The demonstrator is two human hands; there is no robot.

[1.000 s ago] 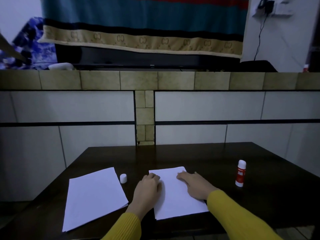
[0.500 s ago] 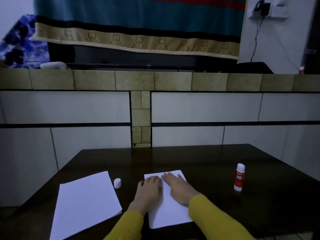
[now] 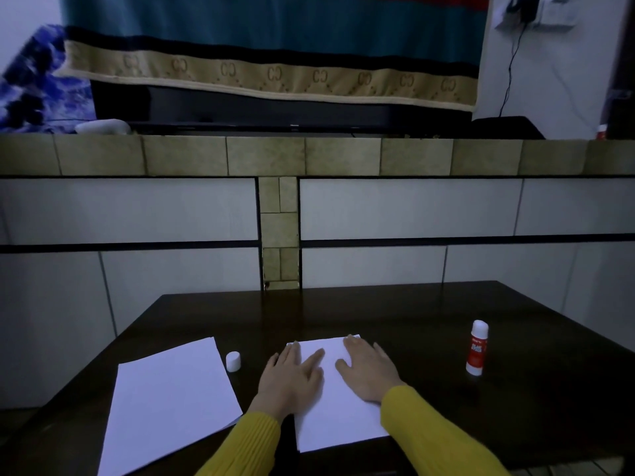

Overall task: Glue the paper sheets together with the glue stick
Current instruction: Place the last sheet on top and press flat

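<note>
showing two paper sheets (image 3: 171, 400) (image 3: 335, 412), one glue stick (image 3: 477, 348), one cap (image 3: 233, 361), two hands (image 3: 292, 381) (image 3: 369, 371), one table (image 3: 446, 321).

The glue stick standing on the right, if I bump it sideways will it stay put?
Probably not. The glue stick stands upright, tall and narrow on a small base, so it likely tips. Being round, it would then probably roll across the smooth dark table.

Dim, bluish light; dark table (image 3: 429, 324) barely reflective (source perhaps overhead); wide-angle bending at edges, soft blur top left.
</note>
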